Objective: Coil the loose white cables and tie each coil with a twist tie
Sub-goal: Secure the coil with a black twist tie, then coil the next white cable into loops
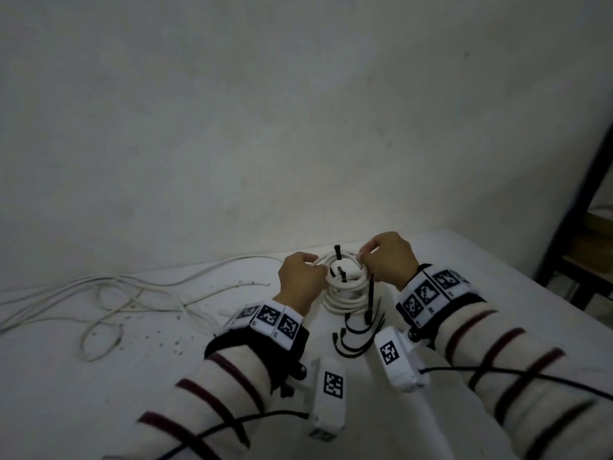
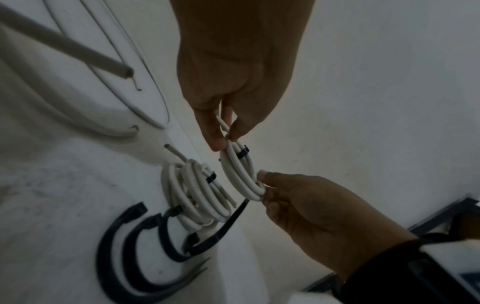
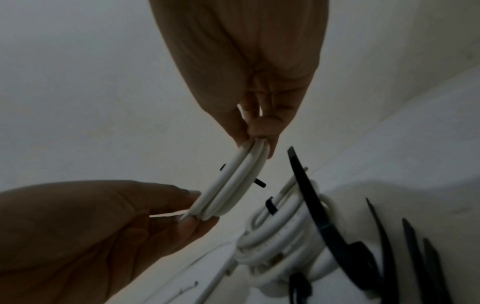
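The left hand [image 1: 300, 277] and right hand [image 1: 388, 260] pinch opposite sides of a small round coil of white cable [image 1: 338, 267], above tied white coils [image 1: 345, 302] beside curved black ties [image 1: 356, 340] on the white table [image 1: 464, 277]. Loose white cables [image 1: 109, 293] lie left.

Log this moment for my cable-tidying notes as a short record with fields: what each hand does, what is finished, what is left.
left hand: pinches one side of the small white cable coil
right hand: pinches the opposite side of the same coil
coil state: held above the table, black tie around it
finished: tied white coils lying on the white table
left: loose white cables, spare black ties
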